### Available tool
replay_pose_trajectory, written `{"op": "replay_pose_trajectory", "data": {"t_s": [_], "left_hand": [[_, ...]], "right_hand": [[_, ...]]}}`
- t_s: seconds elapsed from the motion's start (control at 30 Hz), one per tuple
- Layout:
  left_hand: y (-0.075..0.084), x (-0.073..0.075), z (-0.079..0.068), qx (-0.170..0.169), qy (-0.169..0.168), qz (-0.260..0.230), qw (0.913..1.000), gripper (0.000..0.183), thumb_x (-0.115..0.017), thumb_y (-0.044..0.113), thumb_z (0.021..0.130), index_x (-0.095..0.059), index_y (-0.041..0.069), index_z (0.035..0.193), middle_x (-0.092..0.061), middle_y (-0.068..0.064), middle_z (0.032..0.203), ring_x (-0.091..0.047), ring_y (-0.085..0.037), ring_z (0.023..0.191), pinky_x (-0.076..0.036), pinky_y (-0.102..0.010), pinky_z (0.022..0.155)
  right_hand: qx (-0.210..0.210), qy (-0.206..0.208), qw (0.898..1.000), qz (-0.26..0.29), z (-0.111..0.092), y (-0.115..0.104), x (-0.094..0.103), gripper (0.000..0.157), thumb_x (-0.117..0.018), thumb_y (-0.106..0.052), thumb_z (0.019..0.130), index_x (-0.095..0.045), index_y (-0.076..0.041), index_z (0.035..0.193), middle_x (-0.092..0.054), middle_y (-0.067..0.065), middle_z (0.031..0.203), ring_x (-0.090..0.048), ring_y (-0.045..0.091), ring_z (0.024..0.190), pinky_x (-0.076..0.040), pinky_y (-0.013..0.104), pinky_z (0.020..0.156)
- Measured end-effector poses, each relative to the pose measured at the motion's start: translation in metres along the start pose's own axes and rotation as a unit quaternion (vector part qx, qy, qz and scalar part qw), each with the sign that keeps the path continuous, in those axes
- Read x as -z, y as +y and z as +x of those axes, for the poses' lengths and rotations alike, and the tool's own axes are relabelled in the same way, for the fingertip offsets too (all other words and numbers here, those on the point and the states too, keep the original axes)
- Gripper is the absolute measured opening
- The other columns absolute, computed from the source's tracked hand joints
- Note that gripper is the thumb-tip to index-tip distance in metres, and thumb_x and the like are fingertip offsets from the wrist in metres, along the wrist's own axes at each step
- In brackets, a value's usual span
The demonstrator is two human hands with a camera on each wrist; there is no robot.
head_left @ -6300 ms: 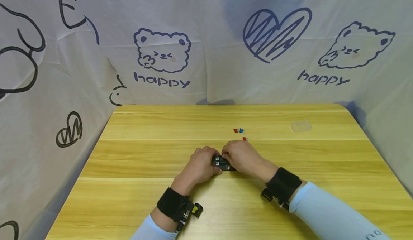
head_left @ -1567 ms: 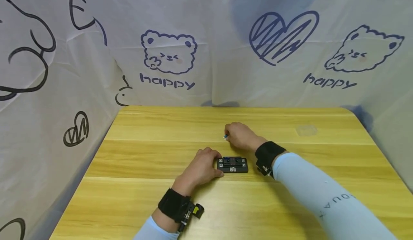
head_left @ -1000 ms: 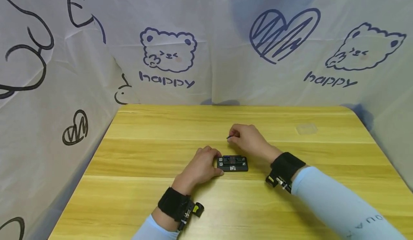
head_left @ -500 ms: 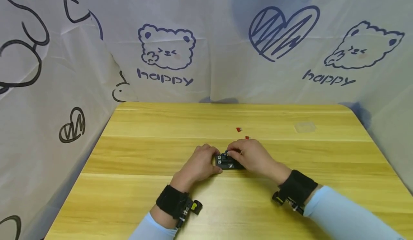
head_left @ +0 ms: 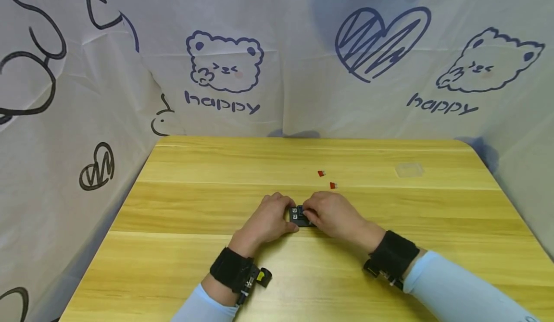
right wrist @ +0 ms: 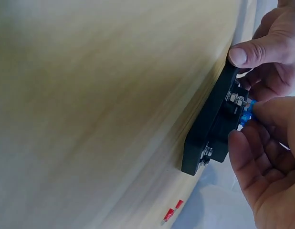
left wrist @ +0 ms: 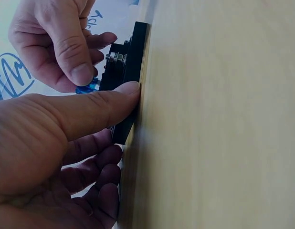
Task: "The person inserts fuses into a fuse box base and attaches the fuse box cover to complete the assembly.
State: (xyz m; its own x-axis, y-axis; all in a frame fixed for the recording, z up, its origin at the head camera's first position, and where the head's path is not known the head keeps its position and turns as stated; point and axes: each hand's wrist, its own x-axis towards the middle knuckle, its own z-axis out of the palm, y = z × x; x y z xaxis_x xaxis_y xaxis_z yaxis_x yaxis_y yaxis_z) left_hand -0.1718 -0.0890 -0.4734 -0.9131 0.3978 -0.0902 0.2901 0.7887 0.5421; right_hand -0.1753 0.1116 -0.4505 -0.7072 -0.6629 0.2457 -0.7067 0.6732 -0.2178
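Observation:
A black fuse block (head_left: 300, 224) lies on the table, partly covered by both hands. My left hand (head_left: 269, 220) grips its left end, the thumb along the near edge and the fingers at the far side. My right hand (head_left: 332, 214) pinches a blue blade fuse (left wrist: 85, 89) between thumb and index finger, at the top of the block. In the left wrist view a bit of its metal prong shows beside the block. Metal terminal screws (right wrist: 206, 153) stand on the block in the right wrist view. How deep the fuse sits is hidden by the fingers.
Two red blade fuses (head_left: 321, 173) (head_left: 333, 185) lie on the table (head_left: 195, 206) behind my right hand. A clear plastic case or lid (head_left: 409, 169) is at the back right. A white cloth with drawings (head_left: 298, 91) stands behind and at the sides.
The blue fuse that lay beside the red ones was picked up by my right hand and carried toward me to the block. My left hand has stayed on the block's left end.

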Motion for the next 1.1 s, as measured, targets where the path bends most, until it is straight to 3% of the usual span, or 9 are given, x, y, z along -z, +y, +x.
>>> {"op": "replay_pose_trajectory", "data": {"t_s": [0.23, 1.1], "left_hand": [[0.0011, 0.0008, 0.0001, 0.001, -0.002, -0.004, 1.0000, 0.048, -0.081, 0.035, 0.077, -0.062, 0.015, 0.116, -0.057, 0.000, 0.108, -0.047, -0.022, 0.099, -0.044, -0.036, 0.086], [0.0025, 0.0032, -0.0021, -0.004, -0.001, -0.001, 1.0000, 0.048, -0.080, 0.035, 0.077, -0.062, 0.014, 0.117, -0.057, -0.002, 0.108, -0.048, -0.023, 0.100, -0.044, -0.037, 0.086]], "right_hand": [[-0.005, -0.009, 1.000, -0.005, 0.0001, -0.0018, -0.0007, 0.010, -0.069, -0.020, 0.089, -0.072, -0.012, 0.094, -0.067, 0.000, 0.087, -0.060, 0.013, 0.078, -0.053, 0.035, 0.070], [0.029, 0.018, 0.999, -0.024, 0.0003, -0.0011, -0.0043, 0.006, -0.072, -0.018, 0.086, -0.072, -0.012, 0.090, -0.065, -0.001, 0.085, -0.059, 0.012, 0.077, -0.054, 0.032, 0.069]]}}
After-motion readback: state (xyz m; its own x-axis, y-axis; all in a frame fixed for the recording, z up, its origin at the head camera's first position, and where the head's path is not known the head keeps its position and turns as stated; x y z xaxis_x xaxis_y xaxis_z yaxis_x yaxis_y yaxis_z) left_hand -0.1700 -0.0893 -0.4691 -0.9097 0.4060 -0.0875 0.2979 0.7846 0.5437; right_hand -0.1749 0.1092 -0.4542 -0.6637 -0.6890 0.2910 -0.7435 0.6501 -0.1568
